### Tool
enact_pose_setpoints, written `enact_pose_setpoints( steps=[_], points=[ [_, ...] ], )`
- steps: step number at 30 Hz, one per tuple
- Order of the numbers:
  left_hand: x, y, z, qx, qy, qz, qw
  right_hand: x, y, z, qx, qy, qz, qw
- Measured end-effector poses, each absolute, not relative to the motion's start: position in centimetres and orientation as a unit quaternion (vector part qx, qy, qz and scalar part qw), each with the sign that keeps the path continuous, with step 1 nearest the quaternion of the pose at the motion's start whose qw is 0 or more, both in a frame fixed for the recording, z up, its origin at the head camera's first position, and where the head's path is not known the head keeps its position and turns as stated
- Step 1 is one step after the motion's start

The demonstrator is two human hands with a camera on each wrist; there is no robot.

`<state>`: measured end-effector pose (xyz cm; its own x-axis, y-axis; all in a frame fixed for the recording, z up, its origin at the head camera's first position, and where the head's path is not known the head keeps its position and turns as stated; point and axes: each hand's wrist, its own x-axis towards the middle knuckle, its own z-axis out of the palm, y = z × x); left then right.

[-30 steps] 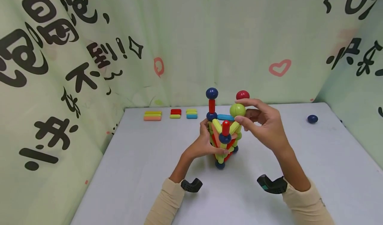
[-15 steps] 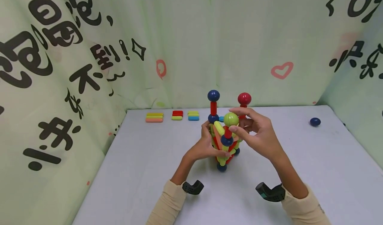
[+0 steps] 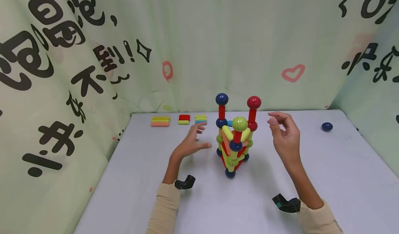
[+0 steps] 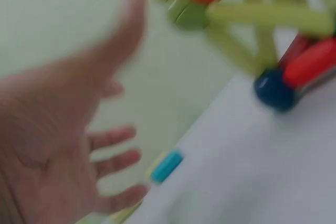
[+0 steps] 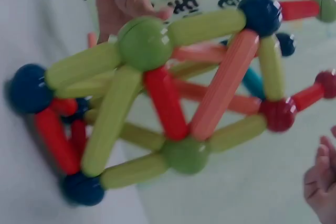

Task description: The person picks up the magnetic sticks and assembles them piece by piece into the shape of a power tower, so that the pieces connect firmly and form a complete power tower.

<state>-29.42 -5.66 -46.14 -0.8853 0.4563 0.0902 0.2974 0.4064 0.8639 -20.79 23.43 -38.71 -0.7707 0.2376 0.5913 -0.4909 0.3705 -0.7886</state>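
Observation:
A tower of coloured rods and balls [image 3: 233,162] stands upright on the table. Three red rods rise from its top, capped by a blue ball [image 3: 222,99], a red ball [image 3: 254,102] and a green ball [image 3: 240,124]. My left hand [image 3: 191,142] is off to the tower's left, fingers spread and holding nothing; the left wrist view shows its thumb apart from the other fingers. On the tower's other side my right hand [image 3: 286,137] is raised, fingers loosely bent with nothing between them. In the right wrist view the tower's lower frame [image 5: 152,129] fills the middle.
Along the table's back edge lie small stacks of rods: yellow and orange rods [image 3: 160,122], red and green rods [image 3: 184,119], yellow and blue rods [image 3: 201,118]. A loose blue ball [image 3: 327,126] sits at the far right. A printed curtain [image 3: 199,47] hangs behind the table [image 3: 131,192].
My right hand placed the green ball on the front red rod, let go and moved right. My left hand released the tower and drew back left.

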Motion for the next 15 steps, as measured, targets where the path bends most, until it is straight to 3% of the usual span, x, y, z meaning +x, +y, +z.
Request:
enact_pose_setpoints(
  steps=[4, 7, 15],
  points=[
    [-31.1, -10.2, -47.8, 0.054, 0.902, 0.429, -0.003, -21.4, 24.1, -41.2, 0.091, -0.818, 0.527, 0.213],
    [-32.2, -13.2, -49.1, -0.039, 0.919, 0.389, -0.050, -21.7, 24.5, -42.6, 0.127, -0.829, 0.521, 0.159],
    [-34.7, -17.1, -50.2, -0.066, 0.946, 0.300, -0.105, -22.4, 24.0, -42.5, 0.173, -0.796, 0.560, 0.150]
  ],
)
